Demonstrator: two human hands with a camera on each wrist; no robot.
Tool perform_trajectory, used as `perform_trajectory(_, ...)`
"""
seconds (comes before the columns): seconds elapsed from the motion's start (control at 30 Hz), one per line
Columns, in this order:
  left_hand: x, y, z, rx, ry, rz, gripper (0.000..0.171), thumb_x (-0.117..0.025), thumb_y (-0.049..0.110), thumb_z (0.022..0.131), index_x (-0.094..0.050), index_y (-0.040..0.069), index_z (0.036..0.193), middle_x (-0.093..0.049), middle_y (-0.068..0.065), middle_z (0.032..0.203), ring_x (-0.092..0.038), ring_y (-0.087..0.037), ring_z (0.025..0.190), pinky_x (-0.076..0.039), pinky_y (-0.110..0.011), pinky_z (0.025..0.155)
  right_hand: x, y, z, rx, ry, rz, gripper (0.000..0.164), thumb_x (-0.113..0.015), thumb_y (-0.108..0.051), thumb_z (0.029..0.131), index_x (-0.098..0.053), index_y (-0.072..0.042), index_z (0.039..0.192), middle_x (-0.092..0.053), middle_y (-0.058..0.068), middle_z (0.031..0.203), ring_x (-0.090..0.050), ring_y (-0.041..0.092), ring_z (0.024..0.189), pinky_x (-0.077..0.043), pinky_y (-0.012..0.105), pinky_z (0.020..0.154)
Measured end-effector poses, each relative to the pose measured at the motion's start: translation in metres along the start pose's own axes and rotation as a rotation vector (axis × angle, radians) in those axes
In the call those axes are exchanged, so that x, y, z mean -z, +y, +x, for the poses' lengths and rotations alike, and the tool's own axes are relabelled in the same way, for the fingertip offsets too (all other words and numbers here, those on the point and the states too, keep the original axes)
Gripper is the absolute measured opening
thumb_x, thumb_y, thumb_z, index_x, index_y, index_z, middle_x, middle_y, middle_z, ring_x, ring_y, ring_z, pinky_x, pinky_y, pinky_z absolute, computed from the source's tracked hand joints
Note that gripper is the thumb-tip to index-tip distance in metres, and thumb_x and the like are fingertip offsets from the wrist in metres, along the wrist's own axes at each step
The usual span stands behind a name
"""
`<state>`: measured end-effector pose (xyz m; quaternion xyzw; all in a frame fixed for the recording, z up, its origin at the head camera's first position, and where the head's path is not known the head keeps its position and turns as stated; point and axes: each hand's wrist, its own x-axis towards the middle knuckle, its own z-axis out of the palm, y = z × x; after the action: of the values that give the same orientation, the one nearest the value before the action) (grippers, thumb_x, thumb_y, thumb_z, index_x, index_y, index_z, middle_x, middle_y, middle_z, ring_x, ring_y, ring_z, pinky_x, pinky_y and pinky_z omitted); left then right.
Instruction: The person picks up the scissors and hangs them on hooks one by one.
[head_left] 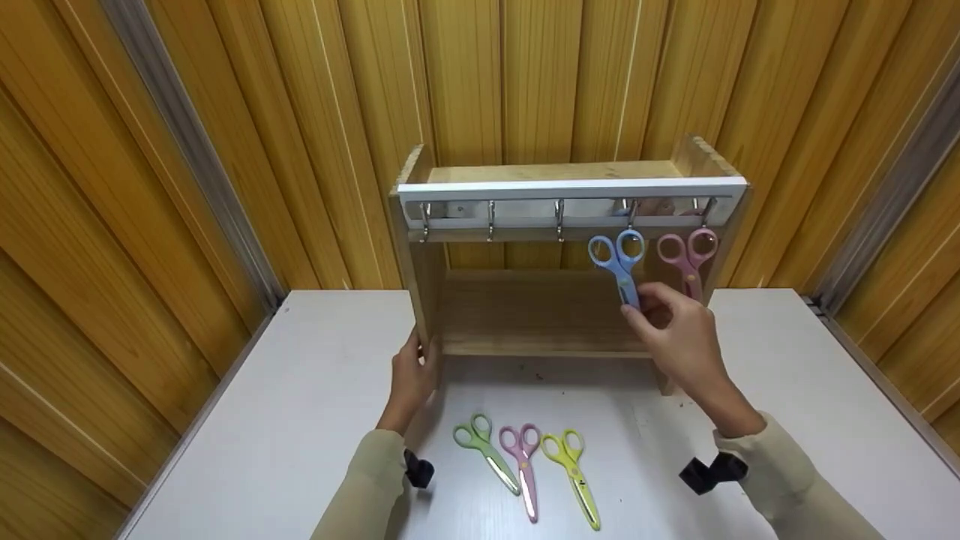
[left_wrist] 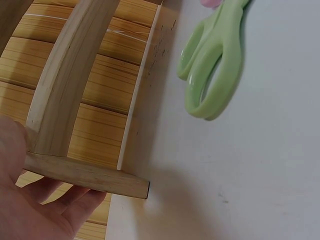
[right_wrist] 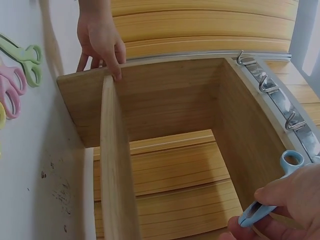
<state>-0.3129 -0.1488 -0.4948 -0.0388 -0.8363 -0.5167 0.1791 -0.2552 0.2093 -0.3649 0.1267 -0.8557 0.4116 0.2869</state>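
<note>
Blue scissors [head_left: 618,264] stand handles-up just below the fourth hook of the rack; whether a loop is on that hook I cannot tell. My right hand [head_left: 679,337] pinches their blade end between thumb and fingers. Beside it, pink scissors [head_left: 690,259] hang from the rightmost hook, their lower part hidden by the hand. My left hand [head_left: 411,379] grips the left side board of the wooden shelf [head_left: 420,285], thumb on the near side and fingers behind. On the white table lie green scissors [head_left: 484,448], pink scissors [head_left: 525,465] and yellow scissors [head_left: 576,474].
A metal hook rack [head_left: 525,221] runs along the shelf's top front; its three left hooks [head_left: 491,220] carry nothing. The shelf stands on a white table [head_left: 330,360], with yellow wood-panel walls [head_left: 536,82] behind and at both sides.
</note>
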Motion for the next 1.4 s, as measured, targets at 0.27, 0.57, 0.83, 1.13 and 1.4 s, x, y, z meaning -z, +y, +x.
perform_trajectory(0.27,0.0,0.0,0.0,-0.022,0.016,0.012,0.05,-0.053,0.014,0.108,-0.041,0.004,0.156,-0.056,-0.021,0.147,-0.062,-0.035,0.126,-0.056,-0.043,0.099,-0.01,0.009,-0.003,-0.021,-0.009,0.018,0.013,-0.075,-0.008,0.093,-0.073,-0.001,0.104,-0.074,0.009,0.089,-0.068,0.019,0.079,-0.049,0.009,0.067)
perform_trajectory(0.57,0.0,0.0,0.0,-0.018,0.014,-0.001,0.05,-0.052,0.014,0.109,-0.041,0.006,0.156,-0.055,-0.019,0.148,-0.063,-0.034,0.125,-0.056,-0.043,0.098,-0.014,0.012,-0.001,-0.031,-0.018,0.021,0.012,-0.075,-0.009,0.094,-0.073,-0.001,0.102,-0.074,0.01,0.089,-0.069,0.021,0.079,-0.049,0.011,0.066)
perform_trajectory(0.83,0.0,-0.001,0.0,-0.011,0.01,0.006,0.051,-0.052,0.016,0.109,-0.04,0.006,0.157,-0.055,-0.019,0.148,-0.063,-0.035,0.124,-0.056,-0.045,0.098,-0.014,0.013,-0.001,-0.023,-0.014,0.012,0.013,-0.076,-0.008,0.093,-0.072,0.0,0.102,-0.073,0.01,0.088,-0.067,0.02,0.078,-0.049,0.012,0.065)
perform_trajectory(1.13,0.001,-0.002,0.001,-0.019,0.001,-0.002,0.05,-0.052,0.017,0.109,-0.041,0.004,0.156,-0.056,-0.022,0.146,-0.065,-0.037,0.121,-0.058,-0.045,0.095,-0.014,0.014,-0.002,-0.028,-0.018,-0.003,0.012,-0.076,-0.007,0.092,-0.071,0.0,0.102,-0.071,0.009,0.085,-0.065,0.019,0.076,-0.048,0.014,0.064)
perform_trajectory(1.4,0.0,-0.001,0.0,0.0,-0.001,-0.001,0.052,-0.051,0.017,0.109,-0.039,0.006,0.158,-0.054,-0.019,0.149,-0.065,-0.034,0.121,-0.058,-0.043,0.095,-0.014,0.015,-0.002,-0.034,-0.028,-0.014,0.015,-0.076,-0.008,0.092,-0.071,0.0,0.103,-0.071,0.009,0.085,-0.065,0.02,0.076,-0.049,0.015,0.064)
